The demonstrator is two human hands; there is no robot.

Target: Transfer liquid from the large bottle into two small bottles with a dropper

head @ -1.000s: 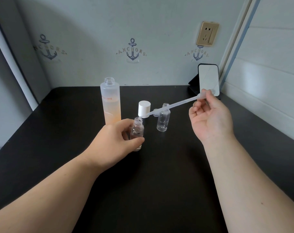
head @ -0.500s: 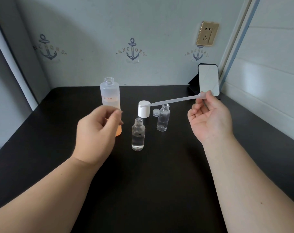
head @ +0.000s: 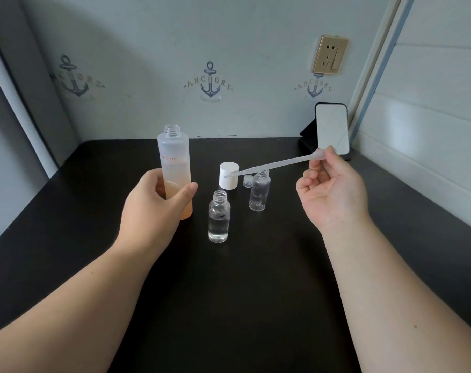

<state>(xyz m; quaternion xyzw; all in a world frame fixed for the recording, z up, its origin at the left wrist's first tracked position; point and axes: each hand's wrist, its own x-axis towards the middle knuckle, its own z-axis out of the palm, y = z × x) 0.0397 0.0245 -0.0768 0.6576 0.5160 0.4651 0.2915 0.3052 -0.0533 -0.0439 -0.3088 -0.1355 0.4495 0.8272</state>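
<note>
Looking about halfway done: one small bottle filled, one to go.

Left hand [head: 159,203] is wrapped around the uncapped big bottle [head: 175,168] standing on the tabletop [head: 255,292]. Near bottle [head: 219,217] beside it has clear liquid in it, roughly two thirds up; far bottle [head: 259,190] looks empty, white cap [head: 229,175] behind. Right hand [head: 333,191] pinches the dropper [head: 274,165] by its bulb, tip in the air pointing left. I'd guess another draw from the big bottle is next.

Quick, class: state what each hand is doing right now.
Left hand: grips the tall frosted plastic bottle.
Right hand: pinches the translucent plastic dropper by its bulb.
</note>
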